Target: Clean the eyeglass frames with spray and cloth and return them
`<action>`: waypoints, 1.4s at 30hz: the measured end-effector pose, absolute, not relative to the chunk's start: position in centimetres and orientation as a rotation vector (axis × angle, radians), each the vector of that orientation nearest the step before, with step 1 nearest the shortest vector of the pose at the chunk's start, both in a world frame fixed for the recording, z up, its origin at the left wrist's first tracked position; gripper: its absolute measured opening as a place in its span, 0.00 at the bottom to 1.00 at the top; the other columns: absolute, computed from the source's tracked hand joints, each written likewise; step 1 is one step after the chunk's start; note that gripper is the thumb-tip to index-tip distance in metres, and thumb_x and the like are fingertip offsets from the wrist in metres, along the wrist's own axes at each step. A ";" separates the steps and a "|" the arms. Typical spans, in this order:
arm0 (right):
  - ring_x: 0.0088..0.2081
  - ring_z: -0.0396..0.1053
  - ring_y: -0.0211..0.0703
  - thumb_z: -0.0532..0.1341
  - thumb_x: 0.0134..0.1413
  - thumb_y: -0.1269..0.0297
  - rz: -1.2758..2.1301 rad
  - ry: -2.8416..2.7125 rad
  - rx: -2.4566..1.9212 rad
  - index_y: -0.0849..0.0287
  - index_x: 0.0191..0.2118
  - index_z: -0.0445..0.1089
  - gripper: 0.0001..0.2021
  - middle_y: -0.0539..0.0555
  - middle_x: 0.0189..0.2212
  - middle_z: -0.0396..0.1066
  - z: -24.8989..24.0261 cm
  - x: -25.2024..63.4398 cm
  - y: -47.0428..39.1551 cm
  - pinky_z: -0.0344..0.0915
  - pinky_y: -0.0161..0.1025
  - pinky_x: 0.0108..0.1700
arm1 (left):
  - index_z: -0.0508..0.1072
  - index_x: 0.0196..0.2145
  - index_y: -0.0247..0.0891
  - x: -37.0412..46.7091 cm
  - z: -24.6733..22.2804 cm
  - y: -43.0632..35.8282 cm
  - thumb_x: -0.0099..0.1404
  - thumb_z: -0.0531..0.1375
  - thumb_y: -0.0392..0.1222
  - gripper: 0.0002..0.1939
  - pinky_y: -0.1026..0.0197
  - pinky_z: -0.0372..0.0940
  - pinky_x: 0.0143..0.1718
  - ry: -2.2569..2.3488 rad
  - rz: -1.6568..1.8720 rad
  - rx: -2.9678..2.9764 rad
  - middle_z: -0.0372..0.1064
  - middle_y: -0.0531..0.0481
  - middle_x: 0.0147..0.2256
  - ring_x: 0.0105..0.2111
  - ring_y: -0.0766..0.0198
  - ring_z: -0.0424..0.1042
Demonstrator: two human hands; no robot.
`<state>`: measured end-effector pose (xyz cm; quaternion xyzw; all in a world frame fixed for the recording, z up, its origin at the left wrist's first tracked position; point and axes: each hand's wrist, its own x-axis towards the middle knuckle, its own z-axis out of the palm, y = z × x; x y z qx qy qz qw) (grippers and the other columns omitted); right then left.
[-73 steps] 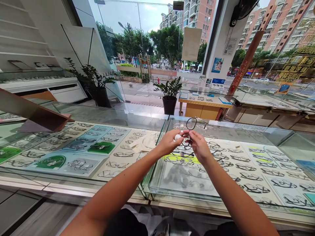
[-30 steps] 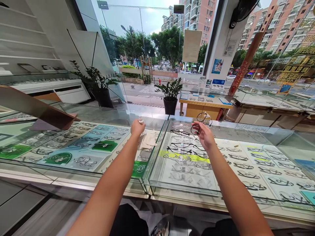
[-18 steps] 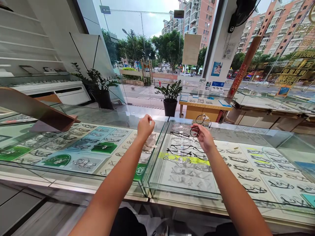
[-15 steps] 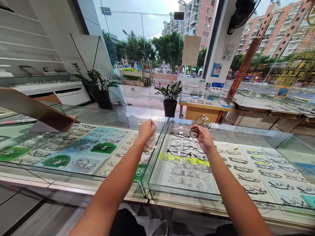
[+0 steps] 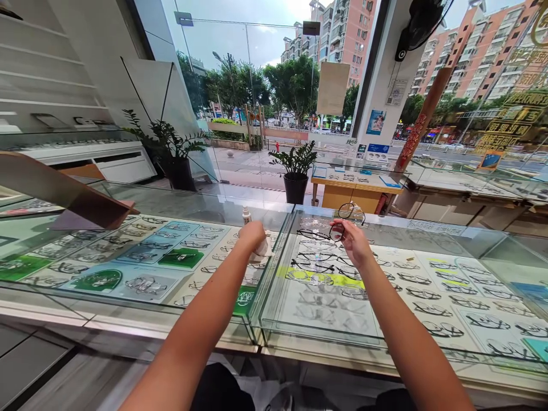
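Raised above the glass counter, my right hand [image 5: 353,241] pinches a pair of round dark-rimmed eyeglasses [image 5: 351,213]. One lens is beside the fingertips and the other stands up behind them. My left hand [image 5: 253,235] is closed over a pale crumpled cloth [image 5: 263,251] at the top of the left case; whether its fingers grip the cloth is hidden by the back of the hand. Just behind that hand stands a small white bottle [image 5: 246,214]. Rows of eyeglasses [image 5: 312,265] lie under the glass below both hands.
The glass display cases [image 5: 257,337] meet between my arms. At the left a tilted brown panel [image 5: 64,191] rises over the counter. Beyond stand a potted plant [image 5: 295,185], another potted plant [image 5: 178,171] and a wooden table [image 5: 355,197] with more eyeglasses.
My left hand has moved down and slightly left, onto the cloth, and more of the white bottle shows. My right hand and the eyeglasses have hardly shifted.
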<state>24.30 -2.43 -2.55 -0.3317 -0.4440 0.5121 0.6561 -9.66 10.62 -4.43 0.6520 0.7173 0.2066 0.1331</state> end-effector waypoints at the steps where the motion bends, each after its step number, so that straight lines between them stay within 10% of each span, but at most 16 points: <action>1: 0.46 0.76 0.47 0.74 0.54 0.46 1.162 -1.007 -0.753 0.54 0.44 0.84 0.19 0.58 0.47 0.84 -2.5 24.3 -2.5 0.68 0.41 0.43 | 0.79 0.34 0.38 -9.6 -4.4 10.6 0.56 0.74 0.48 0.14 0.43 0.70 0.50 2.099 0.591 1.880 0.81 0.25 0.41 0.50 0.32 0.80; 10: 0.46 0.76 0.47 0.75 0.53 0.46 1.167 -1.022 -0.755 0.54 0.43 0.84 0.19 0.57 0.47 0.84 -2.3 23.9 -2.8 0.68 0.40 0.43 | 0.76 0.48 0.38 -8.8 -2.8 9.5 0.62 0.68 0.47 0.18 0.54 0.65 0.43 2.080 0.682 1.897 0.81 0.33 0.49 0.50 0.41 0.78; 21: 0.47 0.75 0.48 0.74 0.55 0.46 1.207 -1.059 -0.740 0.54 0.42 0.84 0.18 0.58 0.46 0.83 -1.5 22.9 -3.8 0.68 0.41 0.44 | 0.75 0.33 0.39 -7.5 0.0 7.4 0.72 0.56 0.54 0.18 0.57 0.58 0.36 1.879 1.081 1.845 0.78 0.44 0.35 0.37 0.53 0.73; 28: 0.48 0.73 0.49 0.73 0.56 0.45 1.257 -1.145 -0.741 0.53 0.41 0.85 0.17 0.58 0.47 0.82 -0.7 21.2 -5.3 0.66 0.42 0.46 | 0.80 0.42 0.38 -5.5 1.5 5.5 0.75 0.47 0.52 0.24 0.58 0.63 0.41 1.622 1.305 1.780 0.78 0.47 0.39 0.40 0.55 0.74; 42: 0.44 0.72 0.50 0.71 0.60 0.42 1.300 -1.395 -0.766 0.53 0.40 0.86 0.18 0.56 0.42 0.82 -0.1 19.1 -7.6 0.66 0.46 0.51 | 0.80 0.44 0.33 -1.8 2.8 0.5 0.61 0.72 0.59 0.26 0.53 0.75 0.49 0.675 1.192 1.112 0.82 0.43 0.40 0.46 0.50 0.80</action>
